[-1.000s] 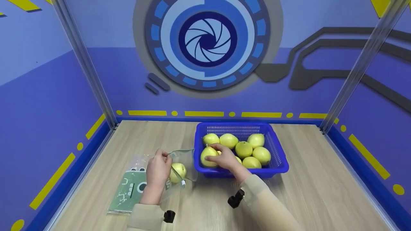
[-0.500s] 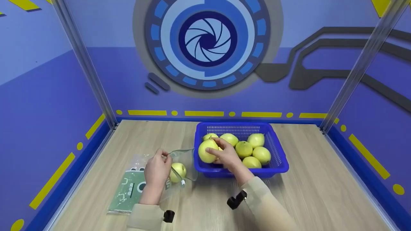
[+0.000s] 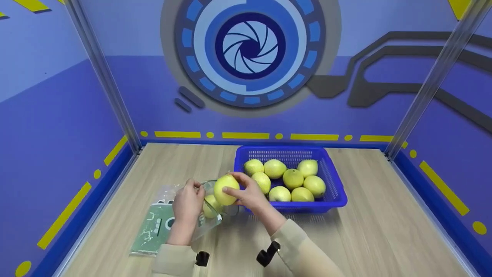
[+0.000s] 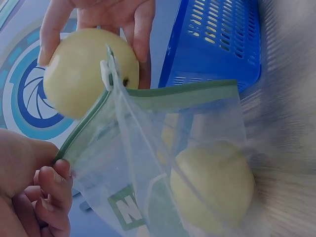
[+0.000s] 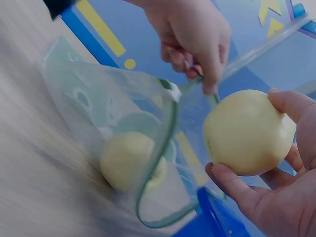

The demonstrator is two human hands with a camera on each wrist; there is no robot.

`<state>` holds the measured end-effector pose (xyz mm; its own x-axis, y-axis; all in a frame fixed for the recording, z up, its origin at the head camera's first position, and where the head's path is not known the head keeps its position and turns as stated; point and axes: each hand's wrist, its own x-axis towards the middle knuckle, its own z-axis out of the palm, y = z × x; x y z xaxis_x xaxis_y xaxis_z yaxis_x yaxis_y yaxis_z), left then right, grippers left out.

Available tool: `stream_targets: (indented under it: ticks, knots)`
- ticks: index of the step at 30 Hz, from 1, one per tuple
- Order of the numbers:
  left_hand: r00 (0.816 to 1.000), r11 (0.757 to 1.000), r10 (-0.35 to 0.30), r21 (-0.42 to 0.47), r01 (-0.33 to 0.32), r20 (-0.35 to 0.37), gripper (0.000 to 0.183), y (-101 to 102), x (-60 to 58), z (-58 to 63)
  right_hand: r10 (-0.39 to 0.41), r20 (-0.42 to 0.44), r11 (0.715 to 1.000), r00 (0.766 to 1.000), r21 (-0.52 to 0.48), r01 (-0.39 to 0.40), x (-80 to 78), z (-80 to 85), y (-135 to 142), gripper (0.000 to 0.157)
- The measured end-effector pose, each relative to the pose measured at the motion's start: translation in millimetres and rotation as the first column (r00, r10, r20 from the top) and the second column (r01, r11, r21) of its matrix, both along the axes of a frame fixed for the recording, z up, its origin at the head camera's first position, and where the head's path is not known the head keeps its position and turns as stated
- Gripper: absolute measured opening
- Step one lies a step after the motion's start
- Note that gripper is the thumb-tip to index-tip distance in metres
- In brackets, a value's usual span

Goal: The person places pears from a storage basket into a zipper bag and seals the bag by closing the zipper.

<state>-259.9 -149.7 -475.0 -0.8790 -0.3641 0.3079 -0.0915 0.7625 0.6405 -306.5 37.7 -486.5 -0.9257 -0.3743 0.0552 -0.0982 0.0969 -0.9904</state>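
Observation:
With thumb and curled fingers, my left hand (image 3: 188,206) pinches the green-edged rim of a clear zip bag (image 4: 207,123), whose mouth gapes. One yellow-green pear (image 4: 213,187) lies inside the bag. My right hand (image 3: 251,194) grips a second pear (image 3: 226,189), holding it just above the bag's mouth, as the right wrist view also shows the held pear (image 5: 251,132) beside the green rim. A white slider (image 5: 173,92) sits on the bag's edge.
A blue perforated basket (image 3: 336,188) with several pears stands right of the bag on the wooden table (image 3: 376,215). A flat green-printed plastic packet (image 3: 148,231) lies to the left, partly behind my left hand. Blue panels wall the back and sides.
My right hand has lifted a pear out of the basket and carried it left to the bag's mouth. The left hand keeps its pinch on the rim, nearly still.

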Motion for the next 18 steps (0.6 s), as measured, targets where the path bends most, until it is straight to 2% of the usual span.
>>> stream_targets:
  ticks: [5, 10, 14, 18]
  knots:
    - [0.999, 0.999, -0.008, 0.046, 0.006, 0.045, 0.011, 0.2, 1.7, 5.3, 0.004, -0.028, 0.999, 1.0, 0.039, -0.003, 10.5, -5.1, -19.0, 0.055]
    - [0.995, 0.996, -0.027, 0.083, 0.02, 0.091, 0.014, 1.1, 2.2, 7.1, -0.004, -0.018, 0.992, 1.0, 0.127, 0.006, 15.6, -9.1, -33.7, 0.055]
    - [0.994, 0.995, -0.033, 0.102, 0.022, 0.101, 0.015, 1.2, 2.2, 5.4, 0.011, 0.067, 0.984, 0.998, 0.179, -0.023, 16.1, -13.2, -42.5, 0.054]
    - [0.998, 0.995, -0.027, 0.094, 0.022, 0.058, 0.014, 0.0, 1.2, 2.5, 0.049, 0.215, 0.99, 0.975, 0.118, -0.075, 17.3, -15.3, -46.8, 0.054]
